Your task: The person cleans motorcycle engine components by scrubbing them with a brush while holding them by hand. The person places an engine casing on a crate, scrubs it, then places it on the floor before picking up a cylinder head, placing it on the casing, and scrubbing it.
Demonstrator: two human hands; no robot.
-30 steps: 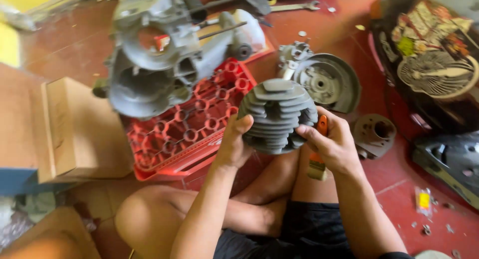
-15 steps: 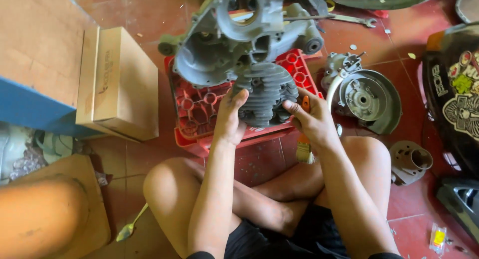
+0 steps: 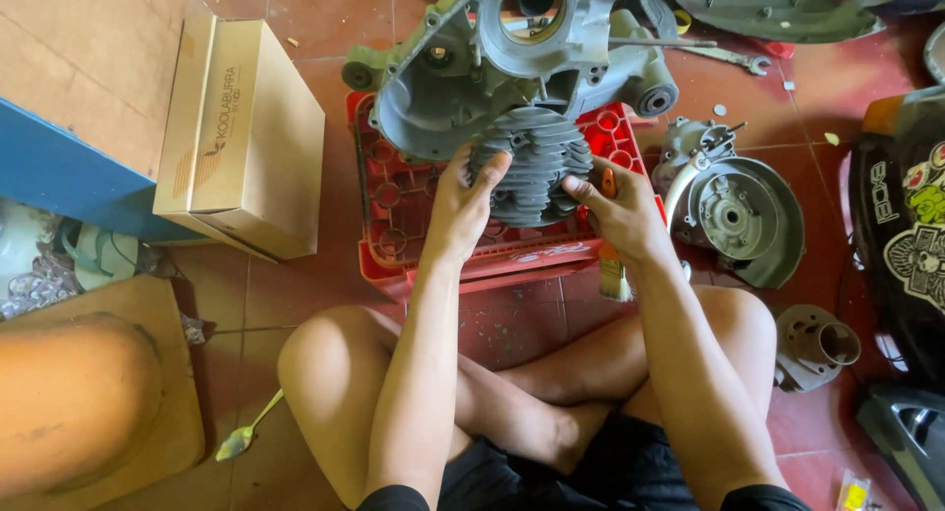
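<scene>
From the head camera, the grey finned metal engine cylinder [image 3: 532, 166] sits against the grey cast engine casing [image 3: 492, 68] above the red plastic crate [image 3: 394, 206]. The left hand [image 3: 458, 206] and right hand [image 3: 620, 211] clasp its sides, fingers [image 3: 492, 171] spread over the fins, the right also pinching an orange-handled brush [image 3: 612, 260]. It looks heavy, rigid and sharp-edged, best gripped across opposite fins.

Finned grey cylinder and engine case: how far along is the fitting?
Done: grey metal engine case sits on the red plastic crate. In hand: left hand and right hand, which also grips a brush, press the finned grey cylinder against it. Left: seating looks unfinished; the round cover lies aside.
</scene>
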